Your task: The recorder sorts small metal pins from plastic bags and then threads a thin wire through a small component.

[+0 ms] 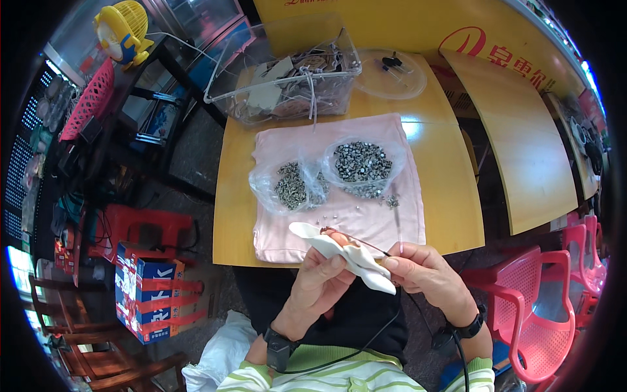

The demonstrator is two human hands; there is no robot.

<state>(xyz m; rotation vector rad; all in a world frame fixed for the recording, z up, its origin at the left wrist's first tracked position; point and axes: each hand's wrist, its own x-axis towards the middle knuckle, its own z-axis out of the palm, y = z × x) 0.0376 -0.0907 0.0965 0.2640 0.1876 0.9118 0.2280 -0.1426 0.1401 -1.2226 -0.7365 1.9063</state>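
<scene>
A white, soft-looking folded piece (360, 260) with a tan inner side is held up above the table's near edge; its exact kind I cannot make out. My left hand (320, 277) is closed around its lower middle, thumb on top. A thin reddish-brown strand (356, 242) runs along its upper side towards my right hand (428, 274). That hand's thumb and forefinger pinch at the piece's right end, by the strand's dark tip; whether they grip the strand or the piece is hidden. Beyond them, a pink cloth (408, 176) bears two clear plastic bags (258, 185) of small shiny metallic studs.
Loose studs (392, 201) lie beside the right bag. A clear plastic bin (225, 104) full of scraps and cords stands at the back of the yellow table (450, 222), beside a round clear lid (411, 85). Pink chairs (532, 313) are to the right, a blue box (153, 294) to the left.
</scene>
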